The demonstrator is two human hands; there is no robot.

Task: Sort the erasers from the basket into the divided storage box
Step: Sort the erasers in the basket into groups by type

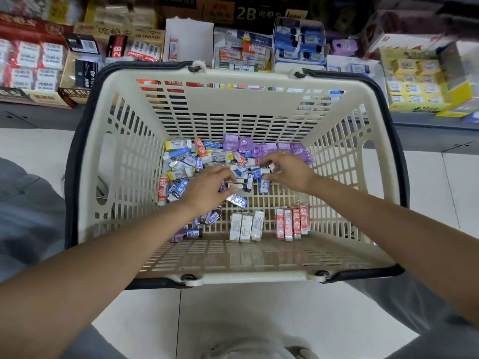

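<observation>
A cream plastic basket (124, 161) with dark handles stands on the floor in front of me. A loose heap of erasers (181, 164) in blue, white, red and purple wrappers lies at its far side. Upright white erasers (246, 226) and red erasers (293, 224) stand in rows near the front. My left hand (207, 189) reaches into the heap, fingers curled round a blue-wrapped eraser (238, 201). My right hand (285, 169) hovers over the heap and pinches a small white eraser (271, 166) between thumb and fingertips.
Behind the basket a low shelf carries open display boxes of erasers: red and black 4B boxes (77, 63) at the left, blue packs (298, 45) in the middle, yellow boxes (414, 81) at the right. White floor tiles (233, 320) surround the basket. My knees flank it.
</observation>
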